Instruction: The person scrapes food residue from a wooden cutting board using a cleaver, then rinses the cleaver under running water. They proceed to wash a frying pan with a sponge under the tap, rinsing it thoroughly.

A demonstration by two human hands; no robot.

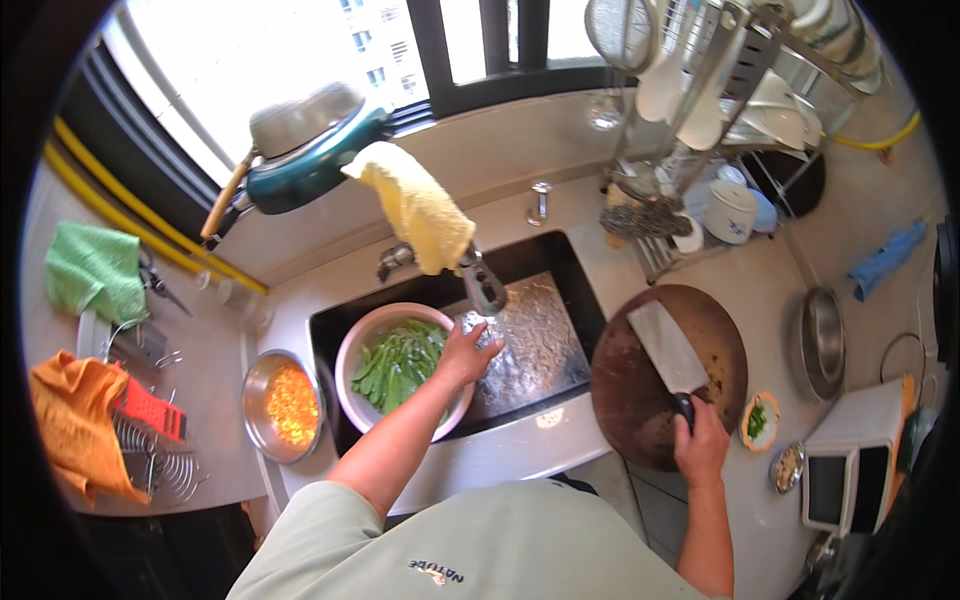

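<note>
With its fingers spread, my left hand (468, 355) reaches over the sink (577, 262), just below the faucet head (487, 291). It holds nothing. Beneath my left wrist a pale pink basin (352, 337) stands in the sink, with green leafy vegetables (401, 364) in it. My right hand (703, 439) grips the black handle of a cleaver (666, 345). The broad blade lies over a round wooden cutting board (630, 405) to the right of the sink; whether it rests flat on the wood I cannot tell.
A steel bowl (253, 390) of chopped orange pieces stands left of the sink. Right of the board are a small dish of chopped greens (759, 421), a small metal bowl (787, 466) and nested steel bowls (821, 341). A yellow cloth (420, 210) drapes the faucet. Utensils (701, 97) hang at upper right.
</note>
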